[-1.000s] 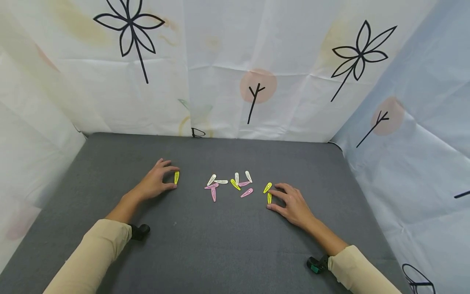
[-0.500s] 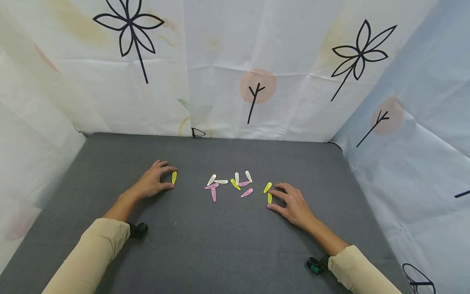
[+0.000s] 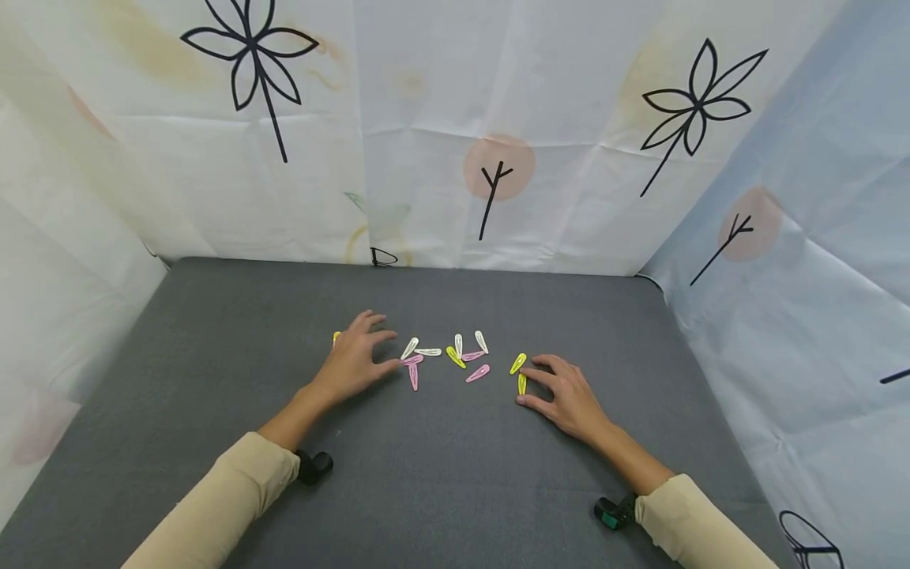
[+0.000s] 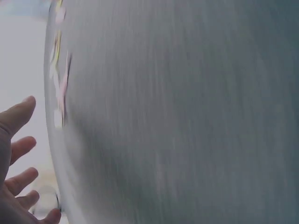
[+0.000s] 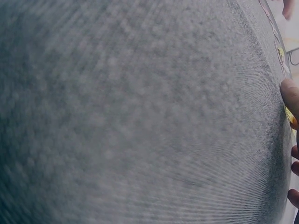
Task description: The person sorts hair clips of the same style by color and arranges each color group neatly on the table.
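My left hand has its fingers spread and holds nothing. Its thumb and fingers are just left of a group of white and pink snap hair clips, close to a pink clip and a white clip. Behind it lies a yellow clip, mostly hidden by the hand. My right hand pinches a yellow hair clip end to end between thumb and index finger, at the table surface. Another yellow clip lies just above that one. The left wrist view is blurred.
In the middle of the grey table lie several more clips, among them a yellow clip, a white clip and a pink clip. White patterned curtains stand behind and at both sides.
The left hand shifted a yellow clip slightly left, let go of it, then moved right to the white and pink clips. The right hand has stayed in place.
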`<state>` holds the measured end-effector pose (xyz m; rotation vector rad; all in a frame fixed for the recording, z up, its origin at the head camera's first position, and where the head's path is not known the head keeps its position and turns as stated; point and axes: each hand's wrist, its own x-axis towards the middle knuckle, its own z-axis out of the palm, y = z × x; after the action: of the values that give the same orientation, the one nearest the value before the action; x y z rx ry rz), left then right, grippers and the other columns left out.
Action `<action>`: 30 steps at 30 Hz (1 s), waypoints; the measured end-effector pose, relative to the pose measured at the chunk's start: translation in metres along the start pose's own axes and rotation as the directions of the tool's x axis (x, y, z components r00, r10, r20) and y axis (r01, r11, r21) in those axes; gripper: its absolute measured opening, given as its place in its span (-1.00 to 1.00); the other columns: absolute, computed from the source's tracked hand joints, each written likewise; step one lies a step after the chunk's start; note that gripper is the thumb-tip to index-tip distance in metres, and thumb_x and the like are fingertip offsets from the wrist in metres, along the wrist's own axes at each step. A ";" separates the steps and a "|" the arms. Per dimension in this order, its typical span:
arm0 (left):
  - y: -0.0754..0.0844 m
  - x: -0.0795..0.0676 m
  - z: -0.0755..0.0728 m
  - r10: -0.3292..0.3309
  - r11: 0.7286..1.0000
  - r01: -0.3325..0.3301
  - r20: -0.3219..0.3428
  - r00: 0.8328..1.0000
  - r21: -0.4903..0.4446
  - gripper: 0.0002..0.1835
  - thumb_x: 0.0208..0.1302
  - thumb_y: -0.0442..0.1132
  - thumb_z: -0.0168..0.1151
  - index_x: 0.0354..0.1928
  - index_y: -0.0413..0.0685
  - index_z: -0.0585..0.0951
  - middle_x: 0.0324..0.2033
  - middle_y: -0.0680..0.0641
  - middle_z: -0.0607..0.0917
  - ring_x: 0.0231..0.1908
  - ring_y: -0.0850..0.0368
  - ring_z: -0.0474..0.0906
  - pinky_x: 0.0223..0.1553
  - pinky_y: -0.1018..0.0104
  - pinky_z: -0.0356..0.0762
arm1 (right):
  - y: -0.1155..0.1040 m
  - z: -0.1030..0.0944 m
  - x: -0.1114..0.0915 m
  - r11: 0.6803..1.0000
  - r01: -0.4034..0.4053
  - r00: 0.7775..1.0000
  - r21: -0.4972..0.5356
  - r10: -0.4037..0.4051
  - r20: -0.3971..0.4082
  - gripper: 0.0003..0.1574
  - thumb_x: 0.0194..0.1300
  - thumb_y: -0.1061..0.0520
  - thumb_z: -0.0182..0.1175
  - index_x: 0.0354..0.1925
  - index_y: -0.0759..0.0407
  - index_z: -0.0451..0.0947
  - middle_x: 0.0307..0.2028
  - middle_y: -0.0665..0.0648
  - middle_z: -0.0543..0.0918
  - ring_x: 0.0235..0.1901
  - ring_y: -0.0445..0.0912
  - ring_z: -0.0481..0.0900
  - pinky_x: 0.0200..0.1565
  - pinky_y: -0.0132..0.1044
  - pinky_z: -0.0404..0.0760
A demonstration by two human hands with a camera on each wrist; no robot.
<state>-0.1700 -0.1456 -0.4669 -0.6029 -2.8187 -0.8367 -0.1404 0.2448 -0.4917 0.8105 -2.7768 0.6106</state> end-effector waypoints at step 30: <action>0.051 0.032 0.063 0.028 0.994 -0.047 0.187 0.982 0.098 -0.35 0.20 0.13 0.41 0.27 -0.02 0.59 0.36 -0.21 0.39 0.49 -0.20 0.03 0.29 -0.37 0.09 | 0.000 0.001 -0.001 1.000 -0.010 1.000 0.008 0.010 -0.006 -0.36 0.10 -0.13 0.48 0.11 0.09 0.67 0.14 0.25 0.56 0.22 0.18 0.45 0.20 0.22 0.32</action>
<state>-0.1786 -0.0611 -0.4864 -0.7520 -2.9830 -0.6569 -0.1402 0.2448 -0.4931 0.7956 -2.7759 0.6260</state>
